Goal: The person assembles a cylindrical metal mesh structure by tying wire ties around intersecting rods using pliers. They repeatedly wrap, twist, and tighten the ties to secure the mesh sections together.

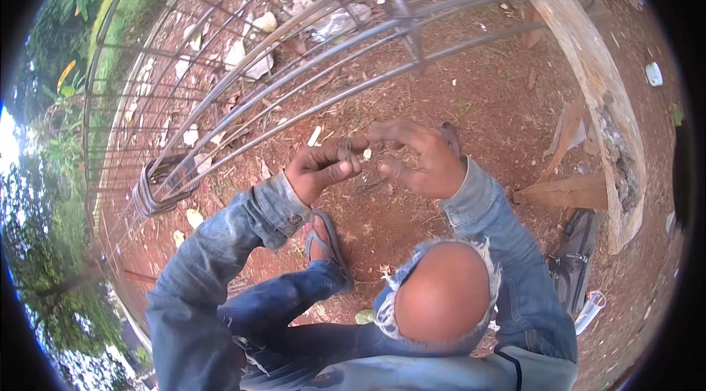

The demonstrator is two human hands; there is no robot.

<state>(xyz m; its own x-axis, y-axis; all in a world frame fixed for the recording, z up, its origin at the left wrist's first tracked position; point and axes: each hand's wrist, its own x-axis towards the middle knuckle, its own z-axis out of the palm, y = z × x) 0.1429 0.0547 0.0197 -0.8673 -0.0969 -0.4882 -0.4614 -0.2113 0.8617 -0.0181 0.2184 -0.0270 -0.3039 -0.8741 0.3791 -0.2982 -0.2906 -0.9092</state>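
Beyond the left hand (323, 165), its fingers narrowed on something I cannot tell, and farther from the right hand (425, 158), thumb and fingers apart, the long steel bars (368, 85) slant from lower left to upper right.

Red soil (485, 97) spread below, with scattered leaves (194, 217), crumpled plastic (338, 23), a small white object (654, 73) and a sandal (338, 258) resting on it
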